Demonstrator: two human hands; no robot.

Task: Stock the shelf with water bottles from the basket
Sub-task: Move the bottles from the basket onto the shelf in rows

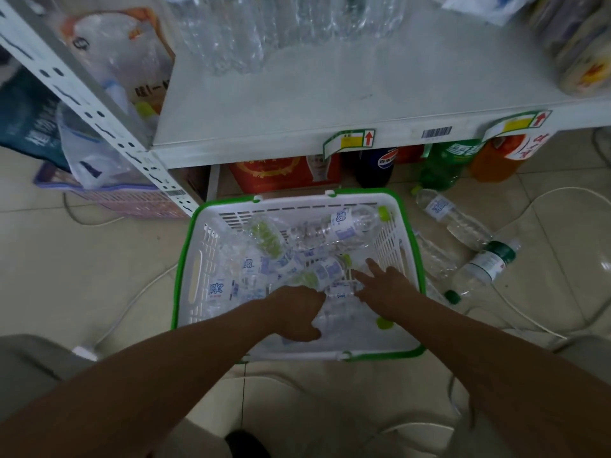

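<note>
So the white shelf [330, 104] fills the top of the view, with a bunch of clear bottles [231, 38] standing at its back left and a couple of price tags [350, 140] clipped on the front edge. Right below its front edge, on the floor, sits the white basket [185, 259] with the green rim, and it's got a messy pile of water bottles [251, 276] lying every which way, mostly blue labels and lime caps. One of them, the far bottle [353, 221], lies along the far edge with its cap in the far right corner. Both arms reach in from the near edge. The left hand [296, 314] is in the near middle, fingers curled down into the pile, and honestly I can't tell if it's got hold of one. The right hand [386, 289] is near the right edge, fingers stretched out loose over the bottles, not holding anything. Outside the basket's right edge, two floor bottles [453, 219] lie on the tiles.
</note>
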